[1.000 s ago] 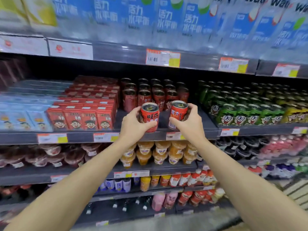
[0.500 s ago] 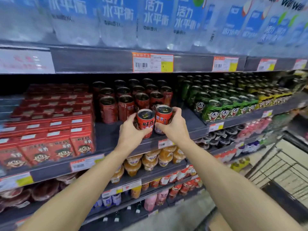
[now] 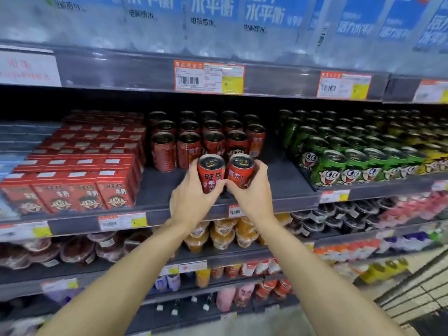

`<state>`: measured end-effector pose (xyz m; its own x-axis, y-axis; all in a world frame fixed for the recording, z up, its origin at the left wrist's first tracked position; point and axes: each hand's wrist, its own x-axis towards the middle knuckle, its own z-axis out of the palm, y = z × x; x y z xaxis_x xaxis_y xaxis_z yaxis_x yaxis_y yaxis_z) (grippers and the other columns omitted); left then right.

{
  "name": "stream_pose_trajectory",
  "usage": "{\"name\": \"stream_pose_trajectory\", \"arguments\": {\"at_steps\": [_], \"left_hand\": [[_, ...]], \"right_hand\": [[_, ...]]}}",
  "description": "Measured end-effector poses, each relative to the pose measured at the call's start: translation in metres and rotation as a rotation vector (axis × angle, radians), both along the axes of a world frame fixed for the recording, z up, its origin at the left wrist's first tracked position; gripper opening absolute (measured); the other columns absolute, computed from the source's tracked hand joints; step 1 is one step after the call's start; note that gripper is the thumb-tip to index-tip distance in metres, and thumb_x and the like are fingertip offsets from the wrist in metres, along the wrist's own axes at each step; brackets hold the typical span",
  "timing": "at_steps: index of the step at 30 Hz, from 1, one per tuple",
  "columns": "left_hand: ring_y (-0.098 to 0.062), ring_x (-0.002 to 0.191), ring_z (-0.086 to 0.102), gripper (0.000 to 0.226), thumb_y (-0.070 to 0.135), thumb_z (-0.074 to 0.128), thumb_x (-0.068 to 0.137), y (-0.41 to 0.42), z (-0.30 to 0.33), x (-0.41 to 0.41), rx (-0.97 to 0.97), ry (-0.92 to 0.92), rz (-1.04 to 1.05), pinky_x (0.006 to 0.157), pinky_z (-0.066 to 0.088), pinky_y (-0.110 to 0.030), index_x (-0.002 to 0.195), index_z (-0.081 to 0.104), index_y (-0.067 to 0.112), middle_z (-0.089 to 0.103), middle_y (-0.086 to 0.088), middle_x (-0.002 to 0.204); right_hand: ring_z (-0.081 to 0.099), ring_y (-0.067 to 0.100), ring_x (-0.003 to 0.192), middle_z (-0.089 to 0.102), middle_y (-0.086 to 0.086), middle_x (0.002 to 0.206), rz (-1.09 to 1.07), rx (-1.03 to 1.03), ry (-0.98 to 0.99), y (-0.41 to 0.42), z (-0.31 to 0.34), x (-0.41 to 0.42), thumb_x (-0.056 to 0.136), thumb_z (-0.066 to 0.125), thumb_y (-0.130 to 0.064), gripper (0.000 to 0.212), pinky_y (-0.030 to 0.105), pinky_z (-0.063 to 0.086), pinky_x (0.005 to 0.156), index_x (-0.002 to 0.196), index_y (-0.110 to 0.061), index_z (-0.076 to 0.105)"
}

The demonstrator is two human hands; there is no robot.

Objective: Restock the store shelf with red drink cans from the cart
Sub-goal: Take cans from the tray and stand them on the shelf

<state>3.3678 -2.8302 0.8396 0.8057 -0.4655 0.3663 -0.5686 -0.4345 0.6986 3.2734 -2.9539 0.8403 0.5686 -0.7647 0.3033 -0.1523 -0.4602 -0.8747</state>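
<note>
Two red drink cans are held upright and side by side over the bare front part of the shelf (image 3: 286,187), just ahead of the rows of red cans (image 3: 208,139) already standing there. The left can (image 3: 210,172) is gripped by the left hand (image 3: 191,202), fingers curled round its body; the right can (image 3: 240,171) is gripped the same way by the right hand (image 3: 252,197), and the two thumbs nearly meet between them. Whether the can bottoms already touch the shelf cannot be told, as they are hidden by the hands.

Placement appears to be the step in hand. Next, the cans would likely need to be set down, slid back against the front row and released without any neighbour being knocked.

Red cartons (image 3: 80,170) are stacked to the left, green cans (image 3: 344,161) to the right, and large water bottles (image 3: 218,18) above. Price tags (image 3: 209,76) are fixed along the shelf edges. A wire cart (image 3: 417,289) is glimpsed at the lower right.
</note>
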Motion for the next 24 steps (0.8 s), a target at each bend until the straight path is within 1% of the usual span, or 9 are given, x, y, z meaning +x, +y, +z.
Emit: {"name": "stream_pose_trajectory", "arguments": {"at_steps": [2,4,7,11,14,16,17,21,24], "left_hand": [[-0.026,0.112,0.062,0.080,0.072,0.053,0.081,-0.002,-0.003,0.000,0.029,-0.065,0.047,0.087,0.051,-0.040,0.145,0.025,0.032,0.060,0.004,0.131],[-0.030,0.108,0.063,0.079,0.070,0.051,0.083,-0.002,-0.005,-0.002,0.096,-0.101,0.081,0.086,0.051,-0.041,0.146,0.023,0.030,0.061,0.001,0.130],[-0.032,0.104,0.065,0.077,0.069,0.049,0.085,-0.002,-0.007,-0.006,0.118,-0.104,0.099,0.084,0.052,-0.041,0.145,0.021,0.031,0.063,-0.001,0.128],[-0.032,0.102,0.065,0.079,0.071,0.049,0.084,-0.004,-0.007,-0.006,0.113,-0.134,0.120,0.080,0.053,-0.040,0.145,0.024,0.028,0.064,-0.002,0.125],[-0.032,0.103,0.065,0.078,0.072,0.049,0.081,-0.004,-0.009,-0.005,0.098,-0.134,0.130,0.081,0.054,-0.042,0.143,0.026,0.029,0.065,-0.002,0.123],[-0.030,0.103,0.065,0.077,0.073,0.049,0.081,-0.003,-0.009,-0.003,0.098,-0.136,0.127,0.082,0.054,-0.042,0.143,0.026,0.032,0.065,0.000,0.123],[-0.030,0.103,0.065,0.077,0.072,0.050,0.081,-0.003,-0.010,-0.002,0.100,-0.135,0.125,0.082,0.053,-0.042,0.143,0.025,0.033,0.065,0.000,0.123],[-0.030,0.101,0.065,0.077,0.073,0.048,0.082,-0.003,-0.013,-0.002,0.100,-0.137,0.136,0.082,0.054,-0.043,0.143,0.024,0.033,0.066,0.000,0.121],[-0.030,0.096,0.067,0.077,0.072,0.045,0.083,-0.006,-0.017,-0.003,0.100,-0.178,0.157,0.080,0.054,-0.042,0.143,0.026,0.028,0.066,-0.001,0.118]], "right_hand": [[0.057,0.008,0.115,0.055,-0.007,0.130,0.035,0.008,-0.050,-0.003,-0.003,-0.001,0.076,0.083,-0.041,0.072,0.030,0.050,0.095,0.132,-0.029,0.039],[0.058,0.008,0.116,0.056,-0.006,0.129,0.020,0.036,-0.076,-0.003,-0.005,-0.003,0.077,0.083,-0.040,0.071,0.031,0.050,0.096,0.132,-0.026,0.040],[0.058,0.007,0.110,0.057,-0.007,0.123,0.022,0.023,-0.094,-0.001,-0.003,-0.007,0.077,0.083,-0.034,0.063,0.033,0.052,0.095,0.124,-0.027,0.042],[0.058,0.007,0.108,0.057,-0.008,0.118,0.053,0.008,-0.076,-0.009,0.000,-0.008,0.075,0.084,-0.034,0.059,0.033,0.052,0.093,0.117,-0.032,0.043],[0.060,0.008,0.106,0.059,-0.007,0.117,0.063,0.015,-0.057,-0.016,0.001,-0.009,0.075,0.083,-0.034,0.057,0.027,0.050,0.087,0.117,-0.031,0.043],[0.060,0.010,0.104,0.059,-0.005,0.117,0.040,0.025,-0.068,-0.022,0.003,-0.011,0.077,0.082,-0.032,0.056,0.021,0.045,0.081,0.118,-0.029,0.044],[0.060,0.011,0.104,0.058,-0.004,0.118,0.014,0.027,-0.072,-0.026,0.003,-0.011,0.077,0.081,-0.030,0.056,0.021,0.044,0.080,0.118,-0.028,0.044],[0.059,0.020,0.106,0.058,0.003,0.117,-0.040,0.026,-0.019,-0.051,0.009,-0.009,0.075,0.082,-0.028,0.055,0.032,0.047,0.084,0.113,-0.024,0.043],[0.057,0.025,0.109,0.056,0.007,0.121,-0.072,0.029,0.050,-0.069,0.017,0.000,0.075,0.083,-0.027,0.058,0.037,0.048,0.088,0.119,-0.017,0.046]]}}
